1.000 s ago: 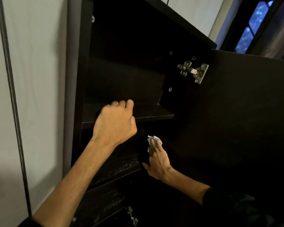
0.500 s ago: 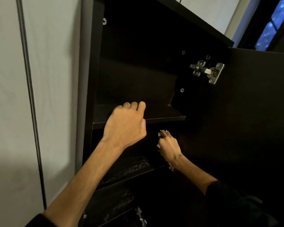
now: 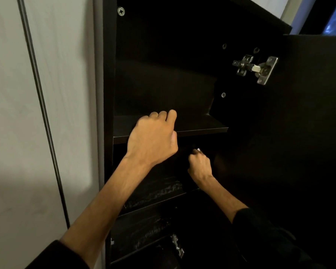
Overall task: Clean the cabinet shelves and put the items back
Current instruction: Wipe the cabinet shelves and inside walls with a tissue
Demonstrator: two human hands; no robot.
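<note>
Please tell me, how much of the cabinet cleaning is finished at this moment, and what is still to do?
Done: the dark wooden upper shelf stands bare, so it is emptied. In hand: the left hand grips that shelf's front edge, while the right hand holds a small white cloth in the compartment below it. Left: pale smears show on the lower dark shelves, and no items are back on any shelf in view.

Dark cabinet, door open.
Its top shelf is bare; a white cloth peeks out underneath.

Left hand on the upper shelf edge, right hand beneath it
</note>
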